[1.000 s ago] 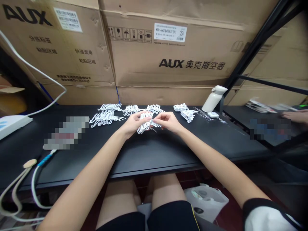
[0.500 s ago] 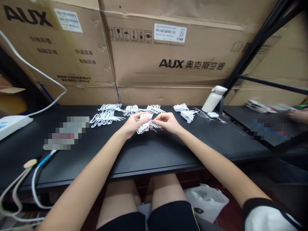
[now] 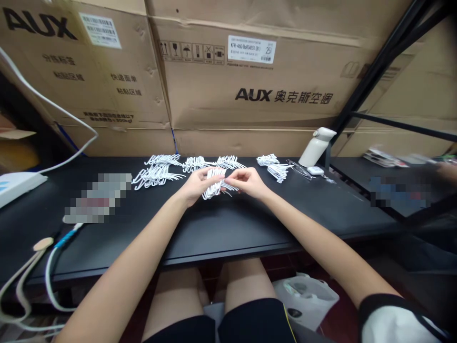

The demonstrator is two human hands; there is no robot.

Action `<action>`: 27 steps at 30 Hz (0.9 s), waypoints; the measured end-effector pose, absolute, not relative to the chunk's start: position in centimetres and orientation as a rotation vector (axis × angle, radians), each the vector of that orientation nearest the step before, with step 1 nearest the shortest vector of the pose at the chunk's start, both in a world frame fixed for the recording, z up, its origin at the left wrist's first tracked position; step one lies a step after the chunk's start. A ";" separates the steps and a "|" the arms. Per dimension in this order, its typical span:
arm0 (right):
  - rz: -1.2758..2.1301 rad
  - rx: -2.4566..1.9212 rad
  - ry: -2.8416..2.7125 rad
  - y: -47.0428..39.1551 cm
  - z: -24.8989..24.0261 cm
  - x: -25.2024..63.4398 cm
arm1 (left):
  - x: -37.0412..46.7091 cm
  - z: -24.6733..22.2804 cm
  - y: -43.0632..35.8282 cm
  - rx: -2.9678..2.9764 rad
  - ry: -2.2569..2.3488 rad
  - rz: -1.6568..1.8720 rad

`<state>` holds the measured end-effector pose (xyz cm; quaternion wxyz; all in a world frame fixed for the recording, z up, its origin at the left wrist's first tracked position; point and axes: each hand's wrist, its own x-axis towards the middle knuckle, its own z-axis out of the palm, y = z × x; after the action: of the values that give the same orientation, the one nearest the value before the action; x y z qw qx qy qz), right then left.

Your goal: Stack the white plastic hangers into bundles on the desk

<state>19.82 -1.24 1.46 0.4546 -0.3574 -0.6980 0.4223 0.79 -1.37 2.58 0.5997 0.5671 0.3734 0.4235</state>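
A bundle of thin white bent wires (image 3: 212, 189) is held above the black table (image 3: 232, 233). My left hand (image 3: 194, 188) is closed around its looped end, thumb across the front. My right hand (image 3: 250, 182) pinches at the loose strands on the bundle's right side, fingertips close to the left thumb. Exactly which strand lies between the right fingertips is too small to tell. Behind my hands lie similar white bundles: a hooked pile (image 3: 155, 175) at left, a middle bundle (image 3: 229, 162), and a tighter-looking bundle (image 3: 278, 172) at right.
A cream bottle (image 3: 316, 148) stands at the back right, beside glasses (image 3: 300, 170) and a small white case (image 3: 314, 170). On the left lie a blurred-out flat device (image 3: 100, 197) with a cable and a white box (image 3: 21, 186). Cardboard boxes (image 3: 278, 114) wall the back. Another person's hand (image 3: 448, 171) shows far right.
Both hands keep nearly the same position on the white bundle. The other person's hand at the far right has shifted slightly. The view has moved a little.
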 end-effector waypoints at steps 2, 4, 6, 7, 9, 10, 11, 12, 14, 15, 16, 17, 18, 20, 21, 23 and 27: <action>1.048 -0.880 -1.719 -1.3 1.5 19.8 | 0.8 2.6 -1.4 1.310 0.871 0.985; 1.051 -0.886 -1.715 -1.3 1.6 19.8 | 0.9 2.6 -1.4 1.305 0.870 0.988; 1.051 -0.895 -1.715 -1.4 1.7 19.8 | 0.9 2.6 -1.4 1.304 0.866 0.992; 1.051 -0.898 -1.716 -1.4 1.7 19.8 | 0.9 2.6 -1.4 1.304 0.863 0.994; 1.053 -0.902 -1.718 -1.4 1.8 19.8 | 0.9 2.6 -1.4 1.309 0.857 0.997; 1.053 -0.903 -1.717 -1.4 1.8 19.8 | 0.9 2.6 -1.4 1.311 0.858 0.996; 1.052 -0.904 -1.714 -1.4 1.8 19.8 | 0.9 2.6 -1.4 1.314 0.858 0.995; 1.051 -0.904 -1.711 -1.4 1.8 19.8 | 0.9 2.6 -1.4 1.314 0.857 0.994; 1.048 -0.899 -1.709 -1.4 1.8 19.7 | 0.9 2.6 -1.4 1.312 0.855 0.996; 1.046 -0.897 -1.709 -1.4 1.7 19.7 | 0.9 2.6 -1.5 1.311 0.853 0.996; 1.043 -0.898 -1.711 -1.4 1.7 19.7 | 0.9 2.7 -1.5 1.310 0.852 0.996; 1.040 -0.900 -1.713 -1.4 1.7 19.7 | 0.9 2.7 -1.5 1.310 0.853 0.996; 1.037 -0.903 -1.714 -1.4 1.7 19.7 | 0.9 2.6 -1.5 1.311 0.855 0.996; 1.033 -0.907 -1.719 -1.4 1.7 19.7 | 0.9 2.6 -1.4 1.311 0.863 0.997; 1.032 -0.907 -1.721 -1.4 1.7 19.7 | 0.9 2.6 -1.4 1.310 0.866 0.998; 1.031 -0.905 -1.718 -1.4 1.7 19.7 | 0.9 2.6 -1.4 1.309 0.869 1.005; 1.029 -0.911 -1.722 -1.4 1.7 19.8 | 1.0 2.6 -1.4 1.304 0.861 1.021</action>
<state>19.77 -1.39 1.71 0.4522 -0.3687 -0.6972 0.4165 0.97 -1.42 2.61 0.5952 0.5613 0.3708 0.4395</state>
